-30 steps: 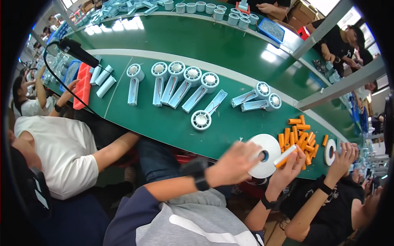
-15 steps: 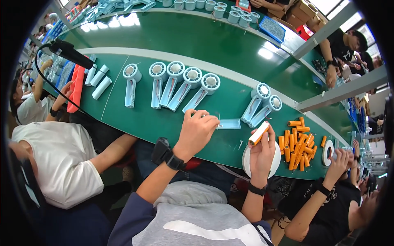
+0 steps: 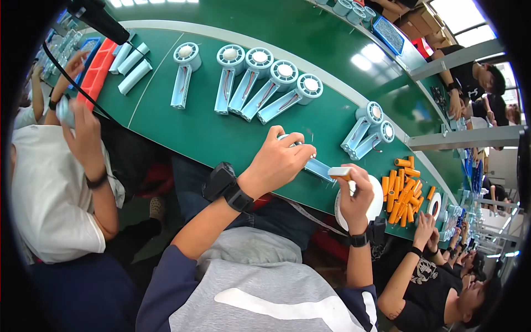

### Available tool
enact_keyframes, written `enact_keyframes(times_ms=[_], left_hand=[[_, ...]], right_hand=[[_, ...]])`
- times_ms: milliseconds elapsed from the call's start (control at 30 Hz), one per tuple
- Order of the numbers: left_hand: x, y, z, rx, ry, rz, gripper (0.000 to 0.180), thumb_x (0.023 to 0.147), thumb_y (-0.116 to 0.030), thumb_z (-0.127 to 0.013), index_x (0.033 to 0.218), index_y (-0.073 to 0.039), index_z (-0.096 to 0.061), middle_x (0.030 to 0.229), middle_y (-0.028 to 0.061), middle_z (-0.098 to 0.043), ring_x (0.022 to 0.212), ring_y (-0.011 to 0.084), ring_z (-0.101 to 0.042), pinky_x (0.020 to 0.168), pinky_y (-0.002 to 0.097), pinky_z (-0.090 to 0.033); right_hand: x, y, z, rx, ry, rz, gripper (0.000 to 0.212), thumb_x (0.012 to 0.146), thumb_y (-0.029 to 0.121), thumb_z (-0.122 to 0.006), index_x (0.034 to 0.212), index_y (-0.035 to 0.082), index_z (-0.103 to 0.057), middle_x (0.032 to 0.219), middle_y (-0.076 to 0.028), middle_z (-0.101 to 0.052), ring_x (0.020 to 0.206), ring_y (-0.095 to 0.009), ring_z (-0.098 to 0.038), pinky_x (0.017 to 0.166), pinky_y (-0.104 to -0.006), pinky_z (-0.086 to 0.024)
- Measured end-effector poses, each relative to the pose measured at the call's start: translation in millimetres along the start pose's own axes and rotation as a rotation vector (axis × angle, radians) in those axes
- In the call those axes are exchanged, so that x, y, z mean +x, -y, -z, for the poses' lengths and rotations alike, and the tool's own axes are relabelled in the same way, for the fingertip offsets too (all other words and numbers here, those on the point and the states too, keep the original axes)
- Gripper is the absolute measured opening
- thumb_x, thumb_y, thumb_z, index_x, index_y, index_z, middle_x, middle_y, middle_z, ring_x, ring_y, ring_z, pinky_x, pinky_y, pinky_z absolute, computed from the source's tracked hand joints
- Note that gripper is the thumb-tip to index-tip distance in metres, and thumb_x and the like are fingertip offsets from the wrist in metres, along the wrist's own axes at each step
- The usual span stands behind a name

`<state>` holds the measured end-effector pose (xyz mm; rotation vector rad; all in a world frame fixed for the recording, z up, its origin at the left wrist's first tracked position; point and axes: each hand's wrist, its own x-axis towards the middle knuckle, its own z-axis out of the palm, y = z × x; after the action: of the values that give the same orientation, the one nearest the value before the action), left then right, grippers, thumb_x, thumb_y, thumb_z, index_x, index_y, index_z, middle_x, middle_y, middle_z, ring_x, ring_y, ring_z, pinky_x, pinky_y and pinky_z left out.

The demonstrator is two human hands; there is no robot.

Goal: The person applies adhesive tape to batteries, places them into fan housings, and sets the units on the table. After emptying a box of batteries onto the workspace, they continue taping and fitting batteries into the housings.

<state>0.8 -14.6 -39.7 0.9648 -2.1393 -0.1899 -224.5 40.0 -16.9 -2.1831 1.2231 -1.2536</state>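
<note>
My left hand (image 3: pixel 279 163) is closed around the round head of a light blue handheld-fan housing (image 3: pixel 319 169), its open trough handle pointing right toward my other hand. Between the fingers of my right hand (image 3: pixel 357 196) is an orange cylindrical battery (image 3: pixel 341 173) with a white strip along it, held at the handle's far end. Whether the two touch I cannot tell. Under my right hand lies a large white roll of tape (image 3: pixel 376 206). Two fan housings (image 3: pixel 359 130) lie just beyond, and a pile of orange batteries (image 3: pixel 406 193) sits to the right.
Several fan housings (image 3: pixel 260 83) with wires in their handles stand in a row farther off on the green table (image 3: pixel 160 133). Light blue shell pieces (image 3: pixel 134 76) and a red tray (image 3: pixel 99 72) are at the left, below a black cabled device (image 3: pixel 99 22). Co-workers sit on both sides.
The view has shifted. My hands have come closer together, with the battery turned and brought to the end of the housing's handle. A person at the left has raised a hand with a light blue piece.
</note>
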Motion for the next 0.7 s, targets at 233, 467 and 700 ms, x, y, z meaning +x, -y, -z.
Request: enact_keyframes(times_ms=[233, 467, 700], left_hand=[[0, 1, -1, -0.026, -0.076, 0.001, 0.005, 0.085, -0.012, -0.065, 0.09, -0.012, -0.066, 0.081, -0.0038, -0.062, 0.09, 0.0128, -0.061, 0.082, 0.0387, -0.038], [1, -1, -7, -0.06, -0.148, 0.025, 0.006, 0.083, -0.012, -0.066, 0.089, -0.011, -0.064, 0.079, -0.0021, -0.061, 0.088, 0.0131, -0.061, 0.081, 0.0368, -0.039], [0, -2, -6, -0.104, -0.061, 0.061, 0.009, 0.085, -0.009, -0.068, 0.093, -0.01, -0.065, 0.089, -0.0039, -0.067, 0.094, 0.0143, -0.062, 0.084, 0.0377, -0.038]], right_hand=[[19, 9, -4, -0.237, 0.331, 0.056, 0.044, 0.082, -0.005, -0.072, 0.122, 0.008, -0.059, 0.096, -0.014, -0.064, 0.087, -0.03, -0.063, 0.079, -0.0377, -0.051], [66, 13, 0, -0.556, 0.628, 0.298, 0.032, 0.082, 0.005, -0.068, 0.111, 0.017, -0.07, 0.079, -0.003, -0.06, 0.068, -0.021, -0.054, 0.066, -0.0338, -0.042], [74, 1, -3, -0.687, 0.924, 0.291, 0.03, 0.083, 0.008, -0.065, 0.109, 0.022, -0.07, 0.07, 0.001, -0.057, 0.064, -0.018, -0.052, 0.064, -0.0321, -0.035]])
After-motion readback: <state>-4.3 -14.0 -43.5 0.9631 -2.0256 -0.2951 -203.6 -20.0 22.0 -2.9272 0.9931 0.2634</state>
